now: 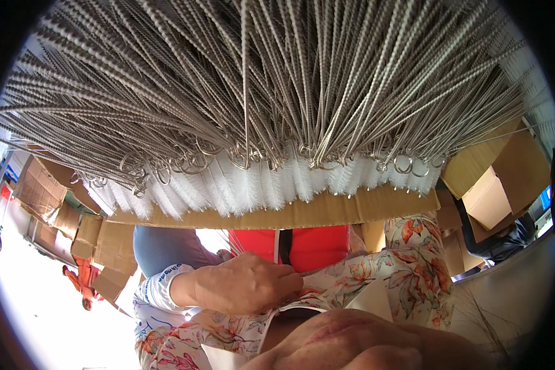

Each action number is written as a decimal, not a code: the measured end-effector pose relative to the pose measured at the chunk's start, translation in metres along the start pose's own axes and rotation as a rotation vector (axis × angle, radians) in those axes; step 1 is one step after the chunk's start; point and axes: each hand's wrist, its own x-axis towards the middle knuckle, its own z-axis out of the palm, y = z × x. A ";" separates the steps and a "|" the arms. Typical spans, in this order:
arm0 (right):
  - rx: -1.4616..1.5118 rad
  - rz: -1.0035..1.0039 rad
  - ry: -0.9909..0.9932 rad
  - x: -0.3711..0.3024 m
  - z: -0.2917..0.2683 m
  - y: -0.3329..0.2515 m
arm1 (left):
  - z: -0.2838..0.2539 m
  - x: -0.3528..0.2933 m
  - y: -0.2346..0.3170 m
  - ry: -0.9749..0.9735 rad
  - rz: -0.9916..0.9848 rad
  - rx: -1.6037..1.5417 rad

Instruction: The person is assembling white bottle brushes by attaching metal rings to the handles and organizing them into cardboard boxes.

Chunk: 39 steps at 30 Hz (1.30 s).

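Note:
My left hand (246, 283) comes in from the left out of a white printed cuff, in front of my floral top. Its fingers are curled closed. Several thin pale wires (233, 242) stick out past its knuckles, seemingly from its grip; their other ends are hidden. Above it, a large mass of wire brushes (277, 80) with twisted grey stems, metal end rings and white bristle heads (253, 185) fills the view, behind a cardboard edge (277, 216). My right floral sleeve (413, 259) runs up behind that cardboard, and my right hand is hidden.
A red object (320, 246) with a dark strap shows below the cardboard edge. Cardboard boxes (98, 240) are piled at the left, and open cartons (490, 197) stand at the right. A person in orange (85, 279) is far off at the left.

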 end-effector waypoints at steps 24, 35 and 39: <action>0.085 -0.611 0.228 -0.064 -0.052 -0.151 | 0.021 0.010 -0.057 0.072 0.000 0.201; -0.225 -0.643 0.170 -0.234 -0.066 -0.266 | 0.027 -0.006 -0.064 -0.087 -0.189 0.018; -0.029 -0.611 0.116 -0.269 -0.088 -0.269 | 0.067 -0.003 0.012 -0.083 -0.151 0.101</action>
